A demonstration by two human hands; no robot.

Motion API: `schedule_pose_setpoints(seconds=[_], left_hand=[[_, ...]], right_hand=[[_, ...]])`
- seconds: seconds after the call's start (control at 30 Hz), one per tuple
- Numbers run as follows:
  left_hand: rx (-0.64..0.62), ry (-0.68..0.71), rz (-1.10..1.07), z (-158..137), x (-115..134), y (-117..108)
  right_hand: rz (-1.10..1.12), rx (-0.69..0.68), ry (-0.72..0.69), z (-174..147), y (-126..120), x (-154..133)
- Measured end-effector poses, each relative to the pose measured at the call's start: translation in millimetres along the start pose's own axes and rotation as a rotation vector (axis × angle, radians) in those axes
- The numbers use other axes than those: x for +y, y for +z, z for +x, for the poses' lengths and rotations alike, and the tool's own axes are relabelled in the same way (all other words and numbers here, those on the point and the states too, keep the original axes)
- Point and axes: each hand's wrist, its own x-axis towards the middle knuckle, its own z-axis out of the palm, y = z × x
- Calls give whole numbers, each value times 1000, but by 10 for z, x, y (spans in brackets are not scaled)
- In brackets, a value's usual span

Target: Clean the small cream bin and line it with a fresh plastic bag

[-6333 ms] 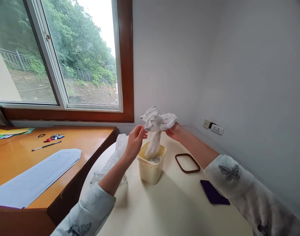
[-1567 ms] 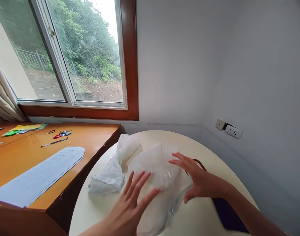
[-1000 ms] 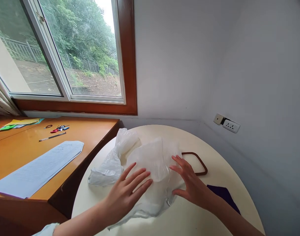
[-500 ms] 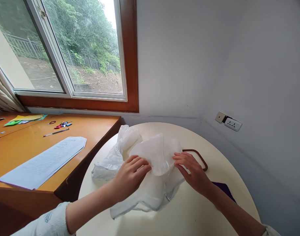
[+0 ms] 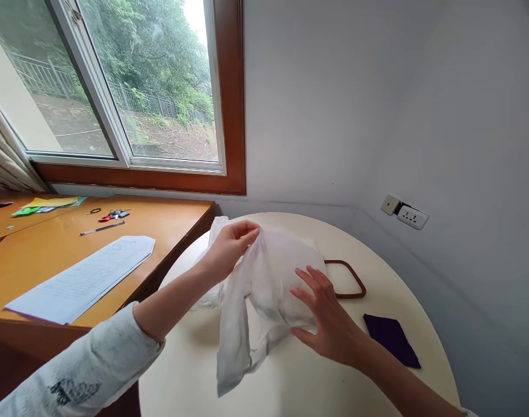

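A white, see-through plastic bag (image 5: 268,284) hangs crumpled above the round cream table (image 5: 316,376). My left hand (image 5: 230,246) pinches its upper part and holds it raised. One handle loop of the bag droops toward me. My right hand (image 5: 319,310) has its fingers spread at the bag's right side; whether the fingertips touch the plastic I cannot tell. More crumpled white plastic (image 5: 210,298) lies behind my left wrist. Just beyond my right hand lies a brown rounded frame-like loop (image 5: 353,278), its left part hidden by the bag.
A dark purple folded cloth or pouch (image 5: 392,339) lies on the table's right. An orange-brown desk (image 5: 177,217) at left bears papers (image 5: 91,278), a pen (image 5: 102,229) and a small bunch of keys (image 5: 114,215). Wall sockets (image 5: 412,217) are at right; a window stands behind.
My left hand has risen, lifting the bag by its upper part so it drapes down. My right hand has moved lower and spread its fingers. The purple item shows more fully.
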Motion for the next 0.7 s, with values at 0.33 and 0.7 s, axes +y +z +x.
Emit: schedule_pose_setpoints(seconds=[0.33, 0.7], left_hand=[[162, -244, -157, 566, -194, -376], [187, -147, 516, 931, -585, -692]], right_hand=[[29, 264, 378, 195, -234, 432], [368, -48, 955, 823, -3, 1466]])
